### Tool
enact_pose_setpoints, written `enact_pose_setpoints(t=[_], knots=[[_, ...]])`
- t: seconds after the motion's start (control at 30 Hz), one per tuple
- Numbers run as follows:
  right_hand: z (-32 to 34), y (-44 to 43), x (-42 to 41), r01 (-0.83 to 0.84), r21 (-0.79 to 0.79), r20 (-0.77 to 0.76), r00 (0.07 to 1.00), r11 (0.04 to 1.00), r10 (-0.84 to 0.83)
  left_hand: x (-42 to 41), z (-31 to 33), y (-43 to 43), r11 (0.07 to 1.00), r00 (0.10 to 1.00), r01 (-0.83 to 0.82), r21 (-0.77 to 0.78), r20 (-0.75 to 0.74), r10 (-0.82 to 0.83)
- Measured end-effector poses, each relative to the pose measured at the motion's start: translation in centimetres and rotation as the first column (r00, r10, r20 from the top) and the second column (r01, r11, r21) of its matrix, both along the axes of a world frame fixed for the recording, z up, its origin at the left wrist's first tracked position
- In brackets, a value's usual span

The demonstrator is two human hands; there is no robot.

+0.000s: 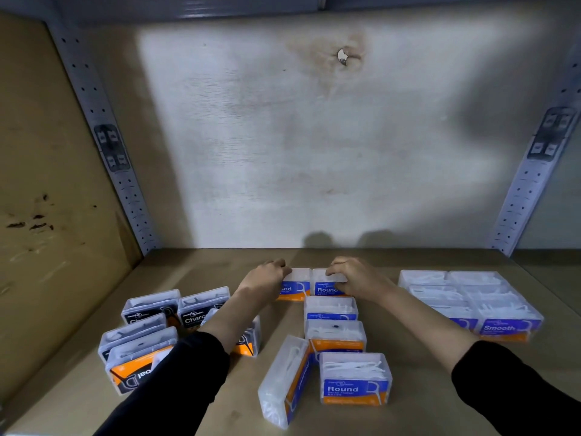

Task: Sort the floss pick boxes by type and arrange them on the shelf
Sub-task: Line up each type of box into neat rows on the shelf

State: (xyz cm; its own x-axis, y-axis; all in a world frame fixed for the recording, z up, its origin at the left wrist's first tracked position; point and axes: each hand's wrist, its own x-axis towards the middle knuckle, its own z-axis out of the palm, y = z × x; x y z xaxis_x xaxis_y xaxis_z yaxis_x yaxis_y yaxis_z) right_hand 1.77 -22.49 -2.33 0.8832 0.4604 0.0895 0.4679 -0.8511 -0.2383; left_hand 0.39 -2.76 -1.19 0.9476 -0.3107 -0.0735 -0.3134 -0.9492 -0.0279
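Note:
Two blue "Round" floss pick boxes stand side by side at the middle of the shelf. My left hand [269,276] grips the left Round box [295,286]; my right hand [347,274] grips the right Round box [327,286]. Behind them toward me sit more Round boxes [330,308], one upright near the front [355,379] and one lying on its side [284,380]. Several black Charcoal boxes [151,306] cluster on the left, partly hidden by my left sleeve. A tidy block of Smooth boxes [468,300] sits at the right.
The brown shelf board [204,269] ends at a stained white back wall [314,152]. Perforated metal uprights stand at the left [107,146] and right [531,184] corners. A cardboard side panel [47,184] closes the left.

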Motion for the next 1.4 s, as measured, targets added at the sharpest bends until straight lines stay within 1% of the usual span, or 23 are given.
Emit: enact_pose_setpoints(t=[0.13, 0.27, 0.33, 0.47, 0.57, 0.67, 0.77, 0.83, 0.9, 1.03, 1.13, 1.23, 1.3, 1.4], knots=[[1.1, 0.2, -0.7, -0.001, 0.031, -0.02, 1.0, 1.0, 0.001, -0.4, 0.7, 0.0, 0.998, 1.0, -0.022, -0.06, -0.017, 0.021], [2.0, 0.4, -1.6, -0.031, 0.028, -0.093, 0.995, 0.999, 0.033, -1.8, 2.3, -0.2, 0.993, 0.997, -0.043, -0.111, -0.069, 0.035], [2.2, 0.5, -2.0, -0.04, 0.008, -0.138, 0.99, 0.999, 0.041, -2.9, 3.3, -0.4, 0.991, 0.993, -0.051, -0.124, -0.116, 0.036], [2.2, 0.9, -2.8, -0.026, -0.04, -0.219, 0.976, 0.999, 0.016, -4.9, 4.5, -1.2, 0.985, 0.964, -0.076, -0.157, -0.262, 0.033], [2.0, 1.2, -3.3, -0.006, -0.051, -0.259, 0.966, 0.999, -0.007, -5.6, 4.3, -1.9, 0.985, 0.92, -0.126, -0.12, -0.386, 0.071], [2.1, 1.3, -3.6, 0.03, -0.024, -0.278, 0.96, 0.999, -0.035, -6.1, 3.5, -2.4, 0.981, 0.889, -0.172, -0.088, -0.442, 0.117], [2.2, 1.1, -3.7, 0.039, -0.031, -0.271, 0.962, 0.999, -0.046, -6.2, 2.8, -2.4, 0.97, 0.863, -0.199, -0.14, -0.494, 0.106], [2.1, 0.8, -3.6, 0.044, -0.038, -0.257, 0.965, 0.998, -0.052, -6.4, 2.7, -2.4, 0.965, 0.856, -0.211, -0.153, -0.506, 0.107], [2.0, 0.4, -3.5, 0.057, -0.054, -0.233, 0.97, 0.997, -0.068, -6.6, 2.6, -2.4, 0.965, 0.845, -0.226, -0.135, -0.519, 0.125], [1.7, -0.7, -3.0, 0.122, -0.052, -0.2, 0.971, 0.991, -0.13, -6.4, 2.2, -2.3, 0.959, 0.829, -0.254, -0.127, -0.54, 0.147], [1.6, -1.0, -2.7, 0.142, -0.056, -0.195, 0.969, 0.988, -0.15, -6.1, 2.4, -2.2, 0.96, 0.831, -0.248, -0.134, -0.539, 0.139], [1.6, -1.1, -2.5, 0.149, -0.051, -0.194, 0.969, 0.988, -0.156, -5.8, 3.3, -2.0, 0.964, 0.835, -0.245, -0.103, -0.529, 0.155], [1.5, -1.1, -2.4, 0.151, -0.052, -0.194, 0.968, 0.987, -0.159, -5.4, 4.2, -1.6, 0.956, 0.848, -0.258, -0.138, -0.506, 0.156], [1.5, -1.1, -2.4, 0.155, -0.059, -0.193, 0.967, 0.986, -0.164, -4.9, 5.2, -1.1, 0.94, 0.839, -0.27, -0.21, -0.53, 0.122]])
